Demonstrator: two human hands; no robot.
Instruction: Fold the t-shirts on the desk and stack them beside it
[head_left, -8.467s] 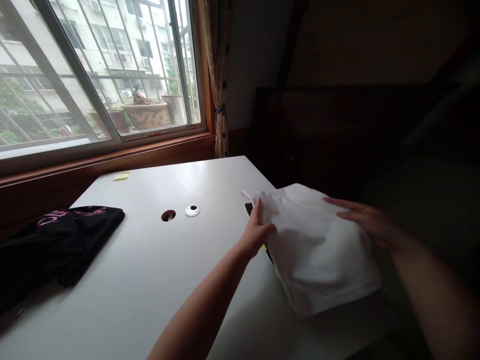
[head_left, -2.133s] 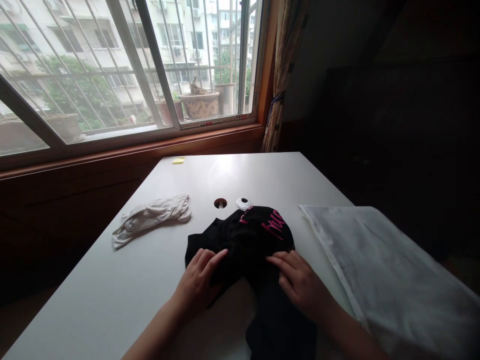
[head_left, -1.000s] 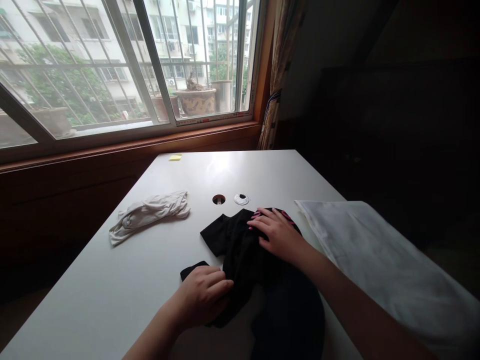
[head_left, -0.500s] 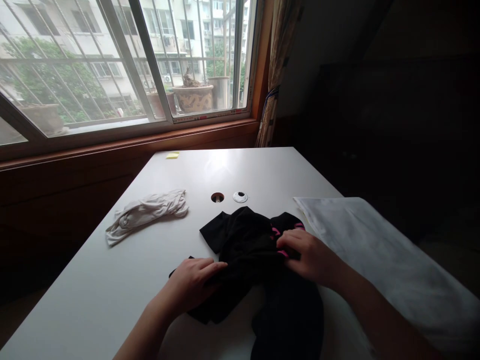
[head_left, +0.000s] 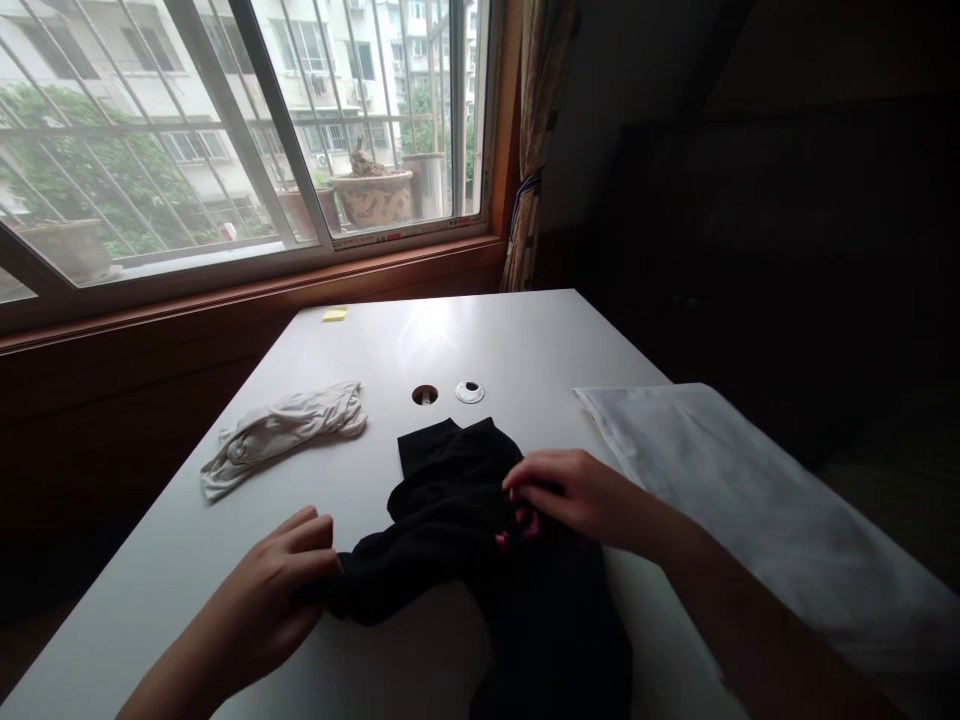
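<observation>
A black garment [head_left: 457,500] with small pink markings lies bunched on the white table, its lower part reaching the bottom edge of the view. My left hand [head_left: 281,585] is closed on the garment's left end, which stretches out toward it. Over the upper right part of the cloth, near the pink markings, my right hand [head_left: 577,495] pinches the fabric with its fingertips. To the left, a crumpled white cloth [head_left: 289,430] rests apart from both hands.
On the right side of the table [head_left: 390,340] lies a large whitish sheet [head_left: 720,480]. A round hole [head_left: 425,395] and a round cover [head_left: 470,392] are beyond the garment. A yellow note [head_left: 334,314] sits near the far left corner, below a barred window.
My left hand has moved left and down, drawing out the black garment's left end. My right hand has shifted left across the cloth, and the pink-marked part has moved with it. The view has shifted slightly.
</observation>
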